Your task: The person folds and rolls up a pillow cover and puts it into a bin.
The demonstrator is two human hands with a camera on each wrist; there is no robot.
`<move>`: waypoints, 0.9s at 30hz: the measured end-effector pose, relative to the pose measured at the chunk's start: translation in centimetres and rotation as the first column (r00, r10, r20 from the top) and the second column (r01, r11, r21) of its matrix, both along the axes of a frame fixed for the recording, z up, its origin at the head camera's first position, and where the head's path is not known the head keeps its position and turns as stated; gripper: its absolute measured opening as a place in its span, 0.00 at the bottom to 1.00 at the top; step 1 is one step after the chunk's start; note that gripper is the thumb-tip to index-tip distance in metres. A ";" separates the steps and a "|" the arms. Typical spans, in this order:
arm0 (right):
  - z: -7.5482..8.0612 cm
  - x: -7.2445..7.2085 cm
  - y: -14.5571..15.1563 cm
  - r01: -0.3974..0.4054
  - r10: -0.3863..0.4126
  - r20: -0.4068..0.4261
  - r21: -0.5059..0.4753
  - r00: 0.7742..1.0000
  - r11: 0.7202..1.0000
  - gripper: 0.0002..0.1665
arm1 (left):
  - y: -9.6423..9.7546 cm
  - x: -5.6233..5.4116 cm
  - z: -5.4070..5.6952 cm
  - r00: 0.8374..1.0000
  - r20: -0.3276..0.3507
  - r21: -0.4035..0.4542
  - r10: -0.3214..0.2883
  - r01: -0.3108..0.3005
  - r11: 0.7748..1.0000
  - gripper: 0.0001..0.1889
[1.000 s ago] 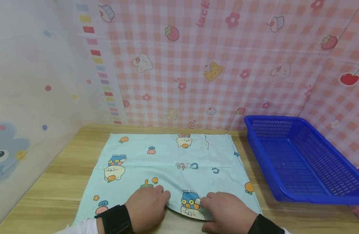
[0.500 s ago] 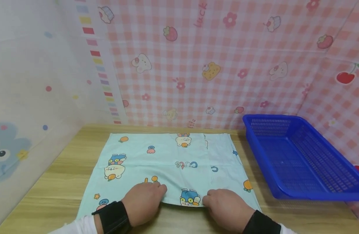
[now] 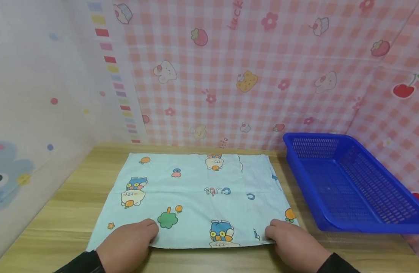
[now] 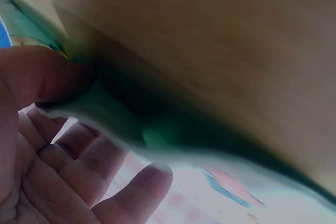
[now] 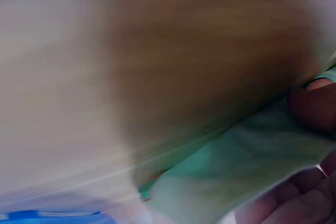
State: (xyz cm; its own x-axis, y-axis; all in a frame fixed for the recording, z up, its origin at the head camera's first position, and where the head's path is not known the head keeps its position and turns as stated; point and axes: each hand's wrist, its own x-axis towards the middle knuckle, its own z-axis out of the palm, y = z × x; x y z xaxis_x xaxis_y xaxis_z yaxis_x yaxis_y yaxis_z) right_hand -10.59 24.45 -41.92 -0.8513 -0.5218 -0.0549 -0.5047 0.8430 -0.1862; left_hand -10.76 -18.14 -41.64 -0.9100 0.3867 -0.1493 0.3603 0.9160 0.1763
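Observation:
A light blue cloth point(image 3: 196, 206) printed with cartoon bears, fruit and lettering lies spread on the wooden table, its near edge slightly raised. My left hand point(image 3: 127, 242) pinches that near edge left of centre. Farther right along the same edge, my right hand point(image 3: 296, 242) pinches it too. In the left wrist view, the thumb point(image 4: 52, 74) is on one side of the cloth edge point(image 4: 131, 129) and the fingers are on the other. The right wrist view, partly blurred, has the thumb point(image 5: 315, 109) against the cloth's underside point(image 5: 220, 171).
A blue plastic basket point(image 3: 306, 189) with mesh sides stands on the table right of the cloth. Wooden tabletop point(image 3: 59, 212) shows around the cloth. Behind rises a pink checked backdrop point(image 3: 209, 79), and a pale printed sheet point(image 3: 35, 76) hangs on the left.
Both hands have slid apart along the near edge, the left hand leftward and the right hand rightward. The edge sagged between them earlier; now it runs nearly straight.

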 end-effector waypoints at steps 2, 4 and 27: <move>-0.3 0.2 0.9 -0.003 0.003 -0.032 -0.008 0.999 1.000 0.17 | -0.9 0.1 0.0 0.998 0.031 -0.016 0.058 -0.057 0.998 0.11; -0.5 0.3 1.6 -0.008 0.007 -0.064 -0.009 0.998 1.000 0.18 | -1.9 0.1 0.1 0.994 0.046 -0.032 0.103 -0.102 0.994 0.12; -0.4 0.3 6.6 0.014 -0.014 -0.027 -0.016 1.000 1.000 0.18 | -11.6 -2.4 0.5 0.986 0.037 -0.033 0.161 -0.159 0.987 0.14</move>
State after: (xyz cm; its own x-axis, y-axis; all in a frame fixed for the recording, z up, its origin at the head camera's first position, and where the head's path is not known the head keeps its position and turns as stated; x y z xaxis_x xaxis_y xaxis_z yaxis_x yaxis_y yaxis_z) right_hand -10.31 31.04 -42.35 -0.8597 -0.5103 -0.0234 -0.4979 0.8472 -0.1853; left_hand -13.13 -29.76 -41.14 -0.9530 0.2315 -0.1952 0.2021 0.9663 0.1593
